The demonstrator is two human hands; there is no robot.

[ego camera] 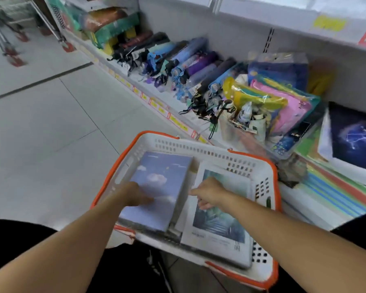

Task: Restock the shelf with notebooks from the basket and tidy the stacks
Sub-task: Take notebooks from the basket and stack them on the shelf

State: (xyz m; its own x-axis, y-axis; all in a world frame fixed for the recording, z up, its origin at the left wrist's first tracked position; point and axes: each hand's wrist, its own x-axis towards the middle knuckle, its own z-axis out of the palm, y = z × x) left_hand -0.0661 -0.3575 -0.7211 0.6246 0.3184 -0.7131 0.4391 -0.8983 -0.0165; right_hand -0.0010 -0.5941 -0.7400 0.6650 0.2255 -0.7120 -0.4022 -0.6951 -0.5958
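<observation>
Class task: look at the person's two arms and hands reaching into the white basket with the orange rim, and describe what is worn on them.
Both forearms are bare to the frame edge, with no sleeves in view. The left hand and right hand wear no gloves, and no watch, ring or bracelet shows, though the picture is slightly blurred. Dark black clothing shows below the arms.

Notebooks (156,187) side by side in basket (199,148)

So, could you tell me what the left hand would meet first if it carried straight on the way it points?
Most likely the sky-print notebook in the basket: the left hand already reaches onto its cover, pointing along it. Whether the fingers touch is unclear through the blur.
</observation>
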